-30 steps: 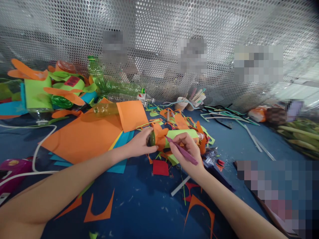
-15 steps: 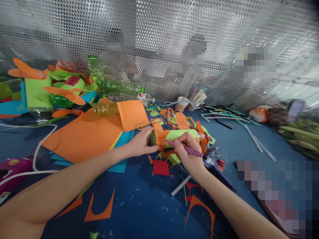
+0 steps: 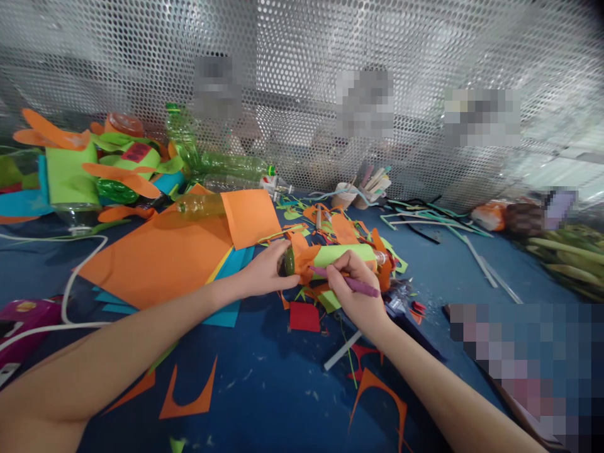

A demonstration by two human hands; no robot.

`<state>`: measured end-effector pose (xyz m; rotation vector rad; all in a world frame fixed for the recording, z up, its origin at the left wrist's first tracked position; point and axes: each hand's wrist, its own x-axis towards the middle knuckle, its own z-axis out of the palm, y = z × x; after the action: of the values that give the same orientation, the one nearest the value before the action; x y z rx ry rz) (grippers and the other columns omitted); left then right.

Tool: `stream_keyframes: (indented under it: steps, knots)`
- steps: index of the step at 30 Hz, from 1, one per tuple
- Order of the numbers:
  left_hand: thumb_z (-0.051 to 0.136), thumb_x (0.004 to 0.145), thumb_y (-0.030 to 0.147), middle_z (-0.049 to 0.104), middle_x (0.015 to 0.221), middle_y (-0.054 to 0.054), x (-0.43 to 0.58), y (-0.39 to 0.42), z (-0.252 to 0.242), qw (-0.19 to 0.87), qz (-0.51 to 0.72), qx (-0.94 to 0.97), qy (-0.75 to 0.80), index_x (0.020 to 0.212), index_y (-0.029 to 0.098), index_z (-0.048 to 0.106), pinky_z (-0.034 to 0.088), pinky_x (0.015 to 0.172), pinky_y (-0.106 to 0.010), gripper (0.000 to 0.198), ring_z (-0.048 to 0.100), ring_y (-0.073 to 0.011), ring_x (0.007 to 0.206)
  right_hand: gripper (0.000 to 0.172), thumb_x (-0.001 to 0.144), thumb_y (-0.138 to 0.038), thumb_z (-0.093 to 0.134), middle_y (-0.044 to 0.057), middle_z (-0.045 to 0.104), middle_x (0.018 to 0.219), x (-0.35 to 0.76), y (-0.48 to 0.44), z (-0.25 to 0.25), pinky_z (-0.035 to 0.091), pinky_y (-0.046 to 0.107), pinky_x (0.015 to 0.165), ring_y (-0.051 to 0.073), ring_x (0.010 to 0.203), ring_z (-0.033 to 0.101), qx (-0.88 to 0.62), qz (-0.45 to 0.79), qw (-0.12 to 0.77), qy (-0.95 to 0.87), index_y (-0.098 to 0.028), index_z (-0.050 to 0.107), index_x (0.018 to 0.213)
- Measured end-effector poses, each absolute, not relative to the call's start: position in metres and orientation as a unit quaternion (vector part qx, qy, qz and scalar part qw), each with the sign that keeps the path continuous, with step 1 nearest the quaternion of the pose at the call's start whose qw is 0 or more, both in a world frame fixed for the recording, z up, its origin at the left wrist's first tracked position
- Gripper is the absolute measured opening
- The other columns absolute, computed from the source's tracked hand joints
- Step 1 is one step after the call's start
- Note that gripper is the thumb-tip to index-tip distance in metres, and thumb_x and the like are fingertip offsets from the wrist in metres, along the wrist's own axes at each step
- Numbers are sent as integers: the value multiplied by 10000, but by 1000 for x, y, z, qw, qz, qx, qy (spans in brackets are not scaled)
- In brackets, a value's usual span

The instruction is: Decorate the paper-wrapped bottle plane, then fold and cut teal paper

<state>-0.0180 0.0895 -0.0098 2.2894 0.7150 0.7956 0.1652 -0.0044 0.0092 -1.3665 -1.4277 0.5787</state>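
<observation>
A plastic bottle [image 3: 289, 260] wrapped in lime-green paper [image 3: 337, 253], with orange paper pieces [image 3: 306, 259] round it, lies on its side in front of me. My left hand [image 3: 272, 269] grips its base end, thumb below and fingers above. In my right hand [image 3: 357, 283] is a purple marker pen [image 3: 360, 287], pinched in a writing hold. The pen's tip points left and meets or nearly meets the orange paper; I cannot tell whether it touches. Part of the green wrap is hidden behind my right hand. A red paper piece [image 3: 304, 316] lies just below the bottle.
Large orange sheets [image 3: 160, 258] over blue paper lie at left, with paper-decorated bottles [image 3: 70, 173] behind. Cups of markers [image 3: 372, 189] stand by the perforated metal screen [image 3: 302, 82]. Coloured strips [image 3: 438, 220] lie back right; a purple device [image 3: 33, 327] with a white cable sits left.
My right hand and the marker pen have shifted slightly left along the bottle. The left hand and the bottle stay nearly where they were.
</observation>
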Motion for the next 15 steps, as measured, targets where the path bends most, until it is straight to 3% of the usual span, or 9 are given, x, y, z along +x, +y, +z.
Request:
stream_keyframes:
  steps: [4,15]
  knots:
    - [614,741,395,533,1187,-138,-18,90,-9,311,304,862,259,1198,158,446,440,914,-475,541,529,-306,1079,192,863,-278,541,-70,383,533,165,-5,10,501,283,627,153,600,605,-563,254,521,-590,-239,418,720]
    - [619,732,399,535,1203,-141,-18,90,-10,323,305,858,258,1206,158,447,419,944,-495,559,518,-311,1109,213,824,-318,568,-74,407,498,166,-3,11,472,249,510,113,463,481,-566,235,527,-589,-237,431,684]
